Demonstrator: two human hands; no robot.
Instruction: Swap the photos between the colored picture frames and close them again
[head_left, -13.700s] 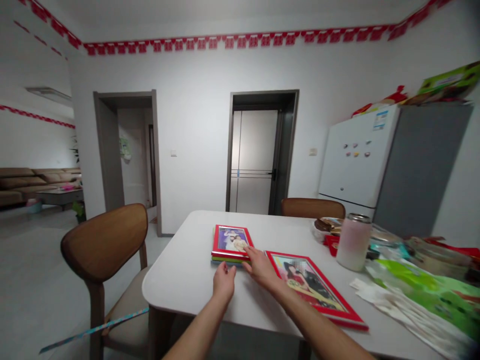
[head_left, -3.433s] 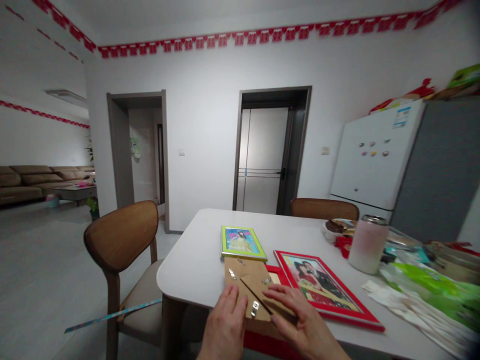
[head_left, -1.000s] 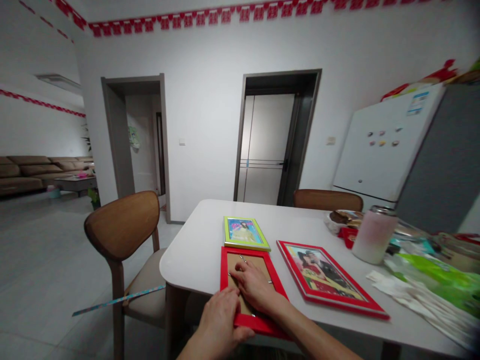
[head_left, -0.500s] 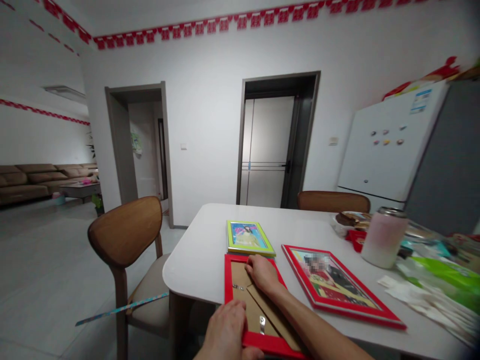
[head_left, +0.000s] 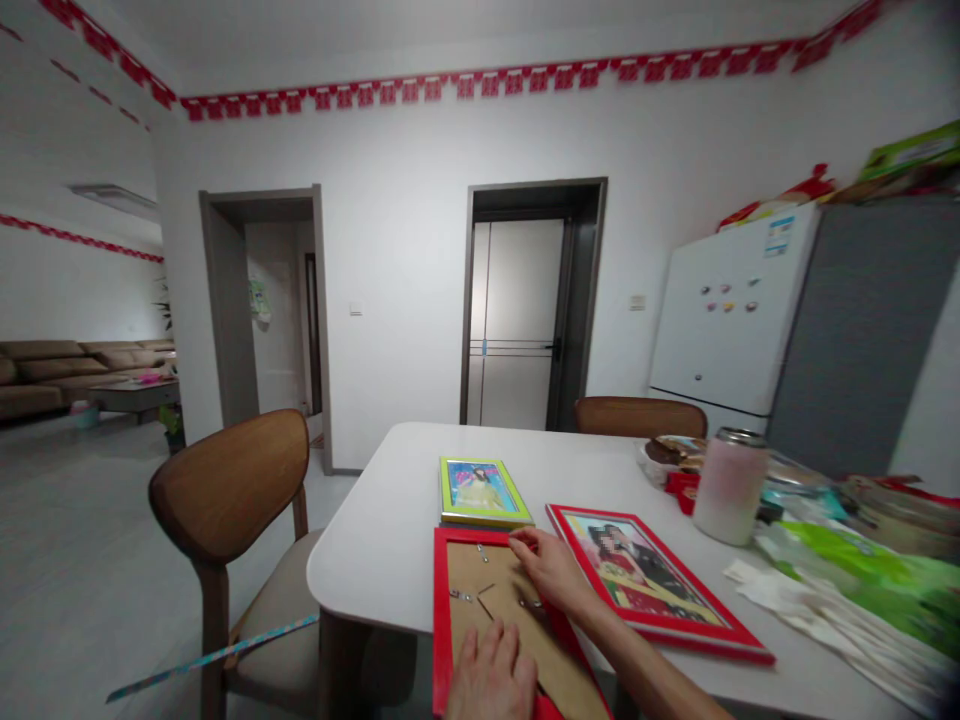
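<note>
A red picture frame (head_left: 441,610) lies face down at the table's near edge, its brown backing board (head_left: 469,570) up. Small metal clips and a stand cut into the board show. My left hand (head_left: 491,675) rests on the lower part of the board, fingers stretched out flat. My right hand (head_left: 555,575) has its fingers bent together at the frame's upper right corner, pinching the rim there. Just beyond it lies a yellow-green picture frame (head_left: 486,492), picture up. To the right, a second red picture frame (head_left: 660,580) lies with its photo facing up.
A pink and white bottle (head_left: 729,490) stands on the right of the white table (head_left: 375,545), beside white gloves (head_left: 810,610) and green packaging (head_left: 862,570). One wooden chair (head_left: 232,490) is at the left, with a patterned strip (head_left: 214,657) across its seat. Another chair (head_left: 641,415) is behind.
My left hand has moved from the frame's near left edge onto the backing board. My right hand has shifted to the upper right corner. The camera view has tilted up and turned right.
</note>
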